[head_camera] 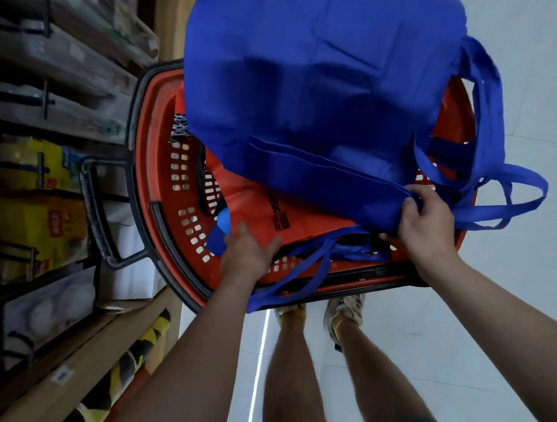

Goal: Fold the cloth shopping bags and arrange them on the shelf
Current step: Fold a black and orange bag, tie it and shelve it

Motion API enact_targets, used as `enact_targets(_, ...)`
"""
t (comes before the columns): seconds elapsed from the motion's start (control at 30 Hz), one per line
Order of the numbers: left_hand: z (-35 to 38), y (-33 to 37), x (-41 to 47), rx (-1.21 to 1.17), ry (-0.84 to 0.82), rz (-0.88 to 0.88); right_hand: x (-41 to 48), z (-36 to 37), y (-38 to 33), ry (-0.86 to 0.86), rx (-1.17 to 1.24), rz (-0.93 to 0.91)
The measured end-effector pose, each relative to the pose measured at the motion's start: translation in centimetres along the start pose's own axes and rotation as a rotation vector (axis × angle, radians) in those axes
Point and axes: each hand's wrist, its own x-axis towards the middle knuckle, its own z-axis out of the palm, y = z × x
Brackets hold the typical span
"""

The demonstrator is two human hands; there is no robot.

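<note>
My blue cloth bag [325, 72] hangs spread above the red shopping basket [164, 194]. My right hand [423, 221] pinches its mouth hem over the basket's near-right corner, probably to flatten it for folding. My left hand [250, 250] is loose-fingered and empty. It hovers at the near-left edge over the orange bag [263, 205], likely to catch the other hem.

A shop: stocked shelves [81, 362] beside a red plastic shopping basket [165, 200].

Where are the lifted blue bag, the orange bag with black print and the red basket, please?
blue bag [325, 72], head view, middle of its broad panel.
orange bag [249, 203], head view, bare fabric left of the black print.
red basket [164, 187], head view, its perforated left wall.
</note>
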Motion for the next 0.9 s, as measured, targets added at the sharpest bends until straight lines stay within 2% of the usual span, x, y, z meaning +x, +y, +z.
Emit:
enact_targets(0.1,0.0,0.6,1.1,-0.609,0.011,-0.224,-0.5,0.3,0.3,-0.002,0.203,0.063)
enact_targets(0.13,0.1,0.9,1.1,-0.727,0.041,-0.245,-0.6,0.4,0.5,-0.012,0.253,0.086)
enact_targets(0.2,0.1,1.2,0.5,-0.788,0.105,-0.235,-1.2,0.4,0.6,-0.019,0.287,0.111)
enact_targets(0.27,-0.4,0.9,-0.8,-0.715,0.131,-0.140,-1.8,0.3,0.6,0.013,0.241,0.094)
enact_targets(0.37,-2.6,0.2,-4.1,-0.428,0.141,0.078,-2.9,-0.7,0.3,0.069,0.041,-0.034)
enact_targets(0.47,-5.0,-0.7,-7.3,-0.390,0.118,0.080,-4.1,-2.0,0.1,0.028,-0.113,-0.178)
enact_targets(0.57,-7.2,-1.3,-9.7,-0.289,0.148,0.066,-4.9,-3.3,-0.5,-0.058,-0.320,-0.320)
enact_targets(0.63,-8.3,-1.4,-11.6,-0.007,0.161,0.145,-5.2,-4.4,-1.1,-0.144,-0.511,-0.371)
enact_targets(0.7,-9.1,-1.1,-13.4,0.252,0.182,0.233,-5.9,-5.2,-2.3,-0.243,-0.681,-0.322)
enact_targets(0.77,-9.8,-0.4,-15.0,0.408,0.245,0.294,-7.1,-5.8,-3.9,-0.359,-0.777,-0.283)
enact_targets(0.83,-10.6,0.2,-16.4,0.364,0.295,0.334,-9.1,-5.9,-5.9,-0.490,-0.737,-0.349)
enact_targets(0.9,-11.6,0.8,-17.6,0.047,0.301,0.306,-11.8,-5.7,-8.0,-0.602,-0.643,-0.537)
